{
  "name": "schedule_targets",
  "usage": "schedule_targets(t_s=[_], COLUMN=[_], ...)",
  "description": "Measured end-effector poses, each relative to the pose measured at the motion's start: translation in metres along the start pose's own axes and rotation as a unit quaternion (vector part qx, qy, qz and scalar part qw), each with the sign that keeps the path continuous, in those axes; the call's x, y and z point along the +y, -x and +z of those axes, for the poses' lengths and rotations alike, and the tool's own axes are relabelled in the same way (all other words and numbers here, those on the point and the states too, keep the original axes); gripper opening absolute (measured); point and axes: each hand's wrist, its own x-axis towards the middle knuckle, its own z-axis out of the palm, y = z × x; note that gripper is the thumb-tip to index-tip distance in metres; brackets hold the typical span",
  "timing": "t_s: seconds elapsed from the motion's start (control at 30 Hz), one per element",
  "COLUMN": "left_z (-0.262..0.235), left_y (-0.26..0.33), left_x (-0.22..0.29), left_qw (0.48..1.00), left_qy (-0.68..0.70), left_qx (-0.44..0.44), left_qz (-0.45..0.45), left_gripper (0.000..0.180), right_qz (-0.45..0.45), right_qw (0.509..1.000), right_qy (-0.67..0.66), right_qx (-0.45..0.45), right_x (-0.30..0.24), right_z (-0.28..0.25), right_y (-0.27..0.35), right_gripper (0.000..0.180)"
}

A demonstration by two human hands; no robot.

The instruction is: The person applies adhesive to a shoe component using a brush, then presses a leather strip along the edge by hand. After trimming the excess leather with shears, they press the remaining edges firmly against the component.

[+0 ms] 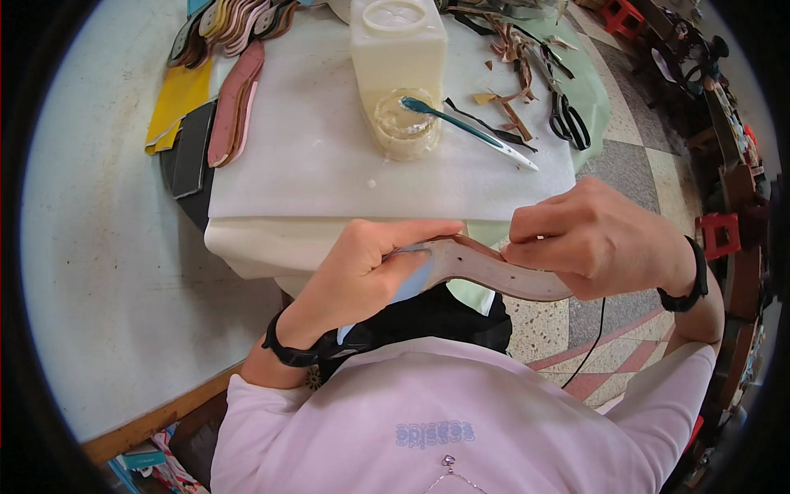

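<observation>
Just past the table's near edge, a curved shoe insole (477, 265) is held up between my two hands. Its face is whitish with small holes, a brown layer runs along its edge, and one end is light blue. My left hand (358, 267) grips the blue end, with the thumb on the face and the index finger along the far edge. At the other end, my right hand (592, 239) is closed with its fingers pinching the far edge. Part of the insole is hidden behind the right hand.
A glue-smeared jar (393, 146) carries a teal-and-white toothbrush (481, 136) across its top, before a white plastic jug (398, 66). Black-handled scissors (568, 123) and leather scraps (520, 70) lie right. Pink insoles (237, 107) and stacked insoles (226, 20) lie left. Red stools (720, 235) stand rightward.
</observation>
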Motion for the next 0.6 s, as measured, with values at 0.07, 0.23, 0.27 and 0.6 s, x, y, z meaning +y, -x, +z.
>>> schedule_targets(t_s=[0.07,0.23,0.27,0.6], left_z=[-0.001,-0.005,-0.006,-0.014], left_y=[0.001,0.003,0.003,0.008], left_x=[0.000,0.001,0.001,0.006], left_qw=[1.000,1.000,1.000,0.999], left_qy=[-0.004,-0.009,-0.010,-0.015], left_qx=[0.002,0.003,0.004,0.034], left_qz=[0.002,0.000,-0.007,-0.030], left_gripper=[0.038,0.037,0.038,0.037], right_qz=[-0.001,-0.010,-0.009,0.011], right_qw=[1.000,1.000,1.000,0.999], right_qy=[0.000,0.009,0.006,0.009], right_qx=[-0.001,-0.011,-0.011,-0.037], right_x=[0.000,-0.001,-0.001,-0.003], right_z=[-0.001,-0.003,-0.003,-0.011], right_y=[0.000,0.000,0.000,0.001], right_gripper=[0.020,0.022,0.023,0.032])
